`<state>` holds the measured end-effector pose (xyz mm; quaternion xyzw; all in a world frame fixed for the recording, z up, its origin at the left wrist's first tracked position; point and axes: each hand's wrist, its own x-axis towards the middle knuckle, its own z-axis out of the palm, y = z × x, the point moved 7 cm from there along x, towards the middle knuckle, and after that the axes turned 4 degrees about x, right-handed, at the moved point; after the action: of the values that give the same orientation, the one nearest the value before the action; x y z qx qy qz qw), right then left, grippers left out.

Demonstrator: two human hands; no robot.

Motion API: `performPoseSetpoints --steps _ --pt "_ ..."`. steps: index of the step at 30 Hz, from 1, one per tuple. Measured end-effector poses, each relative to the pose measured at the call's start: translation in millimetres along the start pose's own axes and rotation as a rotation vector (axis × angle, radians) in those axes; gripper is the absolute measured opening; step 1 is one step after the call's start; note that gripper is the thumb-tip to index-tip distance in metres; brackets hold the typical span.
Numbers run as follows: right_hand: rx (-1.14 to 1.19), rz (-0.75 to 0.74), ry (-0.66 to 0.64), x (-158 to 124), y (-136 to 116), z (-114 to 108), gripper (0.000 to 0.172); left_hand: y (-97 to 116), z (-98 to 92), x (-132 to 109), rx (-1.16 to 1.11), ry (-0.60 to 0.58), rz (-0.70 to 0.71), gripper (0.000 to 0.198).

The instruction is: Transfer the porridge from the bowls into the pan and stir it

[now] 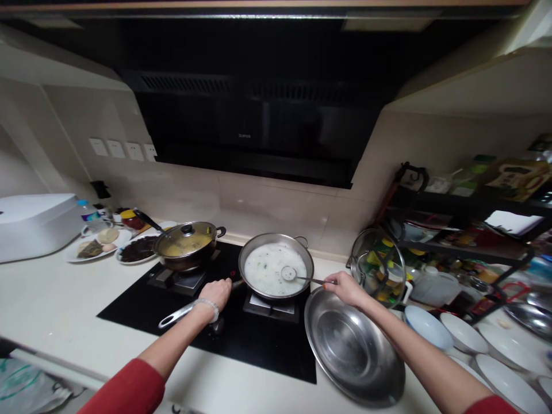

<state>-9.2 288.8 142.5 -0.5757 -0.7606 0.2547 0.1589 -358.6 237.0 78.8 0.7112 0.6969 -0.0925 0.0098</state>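
Metal pan (309, 261): round, on a burner (271, 307), long handle in my grip.
White soup (263, 264): inside, flecked green.
Ladle (305, 279): I hold it, bowl within the pan's rim.

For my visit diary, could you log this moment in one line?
left hand: gripping pan handle; right hand: holding ladle; open pan: white soup, ladle head inside; lidded pan: on left burner
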Motion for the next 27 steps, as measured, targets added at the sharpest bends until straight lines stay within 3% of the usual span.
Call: performPoseSetpoints --steps 6,13,21,27 --pt "0.131 0.022 -0.016 -7.2 1.5 -1.3 0.028 -1.0 0.4 0.3 0.015 0.004 -0.002 0.034" --pt "0.241 0.043 0.016 -37.7 12.2 -19.0 0.033 1.3 -1.9 -2.0 0.034 0.012 0.019 0.036" --pt "0.195 0.152 0.088 -100.9 75.9 -35.6 0.038 1.3 -2.6 -2.4 0.064 -0.024 0.029 0.036" --pt "0.104 0.245 0.096 -142.5 125.3 -12.3 0.031 -2.8 5.6 3.0 0.082 -0.017 0.035 0.035"
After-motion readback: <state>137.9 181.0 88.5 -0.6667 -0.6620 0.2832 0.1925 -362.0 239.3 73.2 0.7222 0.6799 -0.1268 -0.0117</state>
